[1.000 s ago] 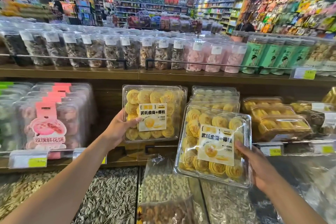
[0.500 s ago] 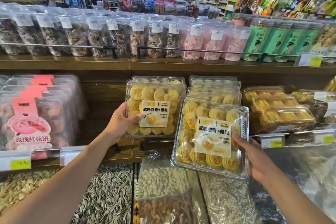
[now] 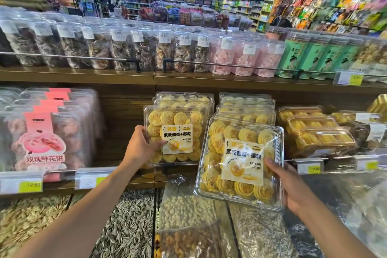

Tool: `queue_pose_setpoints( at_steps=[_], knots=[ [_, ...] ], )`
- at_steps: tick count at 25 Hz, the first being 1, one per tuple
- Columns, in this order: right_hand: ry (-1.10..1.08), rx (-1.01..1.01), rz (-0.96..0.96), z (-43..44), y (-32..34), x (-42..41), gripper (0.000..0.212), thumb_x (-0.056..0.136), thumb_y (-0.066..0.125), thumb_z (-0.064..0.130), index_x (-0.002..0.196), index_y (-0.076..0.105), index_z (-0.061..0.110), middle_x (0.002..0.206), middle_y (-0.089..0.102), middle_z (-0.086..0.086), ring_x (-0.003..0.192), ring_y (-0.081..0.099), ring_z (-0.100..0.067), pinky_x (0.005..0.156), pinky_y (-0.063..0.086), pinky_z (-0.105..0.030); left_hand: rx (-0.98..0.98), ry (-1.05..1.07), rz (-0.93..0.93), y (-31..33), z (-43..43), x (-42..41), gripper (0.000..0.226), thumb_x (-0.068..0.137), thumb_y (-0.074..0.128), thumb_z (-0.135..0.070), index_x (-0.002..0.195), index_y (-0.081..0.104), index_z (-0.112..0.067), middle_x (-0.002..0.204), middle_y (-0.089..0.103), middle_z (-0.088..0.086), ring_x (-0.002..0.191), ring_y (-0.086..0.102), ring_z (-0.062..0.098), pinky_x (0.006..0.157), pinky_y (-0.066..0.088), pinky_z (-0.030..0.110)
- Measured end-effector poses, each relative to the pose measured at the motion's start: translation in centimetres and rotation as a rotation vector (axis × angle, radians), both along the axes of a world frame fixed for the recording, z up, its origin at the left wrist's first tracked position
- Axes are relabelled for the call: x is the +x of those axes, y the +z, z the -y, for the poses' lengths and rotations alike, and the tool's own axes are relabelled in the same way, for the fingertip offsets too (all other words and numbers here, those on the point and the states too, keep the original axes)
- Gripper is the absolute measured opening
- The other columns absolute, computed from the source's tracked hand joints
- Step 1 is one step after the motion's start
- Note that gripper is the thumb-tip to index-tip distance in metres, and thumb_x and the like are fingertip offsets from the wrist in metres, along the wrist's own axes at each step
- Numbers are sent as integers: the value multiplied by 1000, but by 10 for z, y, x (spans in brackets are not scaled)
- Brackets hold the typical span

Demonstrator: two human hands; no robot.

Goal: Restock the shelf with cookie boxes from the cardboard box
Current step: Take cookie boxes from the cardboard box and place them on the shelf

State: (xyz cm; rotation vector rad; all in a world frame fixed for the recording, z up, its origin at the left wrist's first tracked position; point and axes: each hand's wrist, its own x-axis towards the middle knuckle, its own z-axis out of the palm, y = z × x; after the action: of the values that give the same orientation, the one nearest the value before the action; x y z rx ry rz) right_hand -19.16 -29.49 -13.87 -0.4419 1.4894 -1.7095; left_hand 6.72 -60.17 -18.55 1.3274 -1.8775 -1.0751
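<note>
Clear square plastic cookie box (image 3: 240,163) of yellow swirls, gripped at its lower-right edge by the right hand (image 3: 293,186), hangs tilted just below and before the right stack (image 3: 247,104), while the left hand (image 3: 142,148) grips the left stack's front box (image 3: 180,119).

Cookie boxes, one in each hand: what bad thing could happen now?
1. The right hand grips the right box by one edge only, tilted in the air above the seeds; it might slip and drop in.
2. The left box stands upright at the shelf front, held by the left hand; let go too soon, it could tip forward.
</note>
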Motion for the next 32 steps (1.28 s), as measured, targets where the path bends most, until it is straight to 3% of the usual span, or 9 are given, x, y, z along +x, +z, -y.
queue_pose_setpoints(
  at_steps=[5, 9, 11, 14, 16, 19, 21, 27, 32],
  knots=[
    [13, -7, -10, 6, 11, 15, 31, 87, 70, 19, 116, 64, 9, 102, 77, -18, 85, 77, -31, 65, 64, -47, -98, 23, 14, 13, -2, 21, 65, 83, 84, -44, 131, 49, -20, 117, 58, -3, 99, 61, 17, 78, 53, 32],
    [60, 18, -40, 25, 20, 31, 94, 56, 97, 41, 134, 56, 9, 117, 74, -18, 104, 72, -38, 86, 58, -60, -356, 32, -53, 46, -23, 44, 19, 100, 66, -35, 116, 64, -25, 100, 63, -8, 78, 58, 6, 64, 42, 18],
    [68, 6, -45, 40, 27, 43, 96, 60, 93, 39, 141, 50, 10, 121, 72, -18, 108, 71, -39, 88, 58, -60, -158, -229, -122, 60, -40, 47, 19, 106, 54, -38, 105, 69, -26, 93, 70, -6, 72, 62, 5, 58, 45, 17],
    [123, 0, -106, 64, 33, 61, 125, 52, 96, 51, 153, 34, 12, 146, 54, -16, 133, 53, -35, 109, 45, -59, 256, -464, -196, 66, -61, 56, 49, 101, 50, -62, 120, 73, -23, 115, 76, 5, 92, 73, 28, 68, 61, 37],
    [160, -3, -132, 76, 44, 76, 112, 70, 86, 45, 157, 24, 11, 150, 47, -15, 136, 47, -32, 111, 42, -47, 313, -478, -228, 67, -67, 66, 51, 93, 66, -61, 128, 67, -24, 115, 77, 5, 99, 74, 33, 78, 64, 48],
    [183, -17, -119, 94, 54, 94, 67, 95, 67, 22, 151, 32, 12, 114, 60, 1, 85, 61, -9, 62, 57, -23, 256, -439, -248, 69, -66, 79, 48, 89, 79, -30, 132, 57, -26, 116, 77, 0, 97, 78, 26, 74, 64, 49],
    [233, -45, -124, 108, 55, 100, 34, 97, 65, 18, 127, 51, 21, 107, 65, 1, 80, 62, -3, 51, 55, -19, 224, -391, -264, 66, -60, 84, 46, 90, 79, -23, 129, 57, -27, 118, 76, 2, 95, 79, 27, 72, 64, 52],
    [187, -23, -328, 149, 41, 103, 26, 91, 73, 29, 115, 63, 27, 115, 73, 4, 107, 68, -14, 95, 56, -39, 142, -260, -349, 55, -34, 85, 44, 88, 81, -11, 121, 60, -30, 122, 73, 6, 93, 78, 34, 78, 62, 64],
    [117, 53, -482, 170, 21, 100, 47, 89, 72, 44, 130, 57, 27, 126, 68, 5, 116, 65, -18, 99, 55, -50, 53, -216, -278, 42, -22, 77, 46, 89, 80, -9, 119, 59, -35, 111, 76, -1, 87, 78, 30, 83, 61, 62]
  ],
)
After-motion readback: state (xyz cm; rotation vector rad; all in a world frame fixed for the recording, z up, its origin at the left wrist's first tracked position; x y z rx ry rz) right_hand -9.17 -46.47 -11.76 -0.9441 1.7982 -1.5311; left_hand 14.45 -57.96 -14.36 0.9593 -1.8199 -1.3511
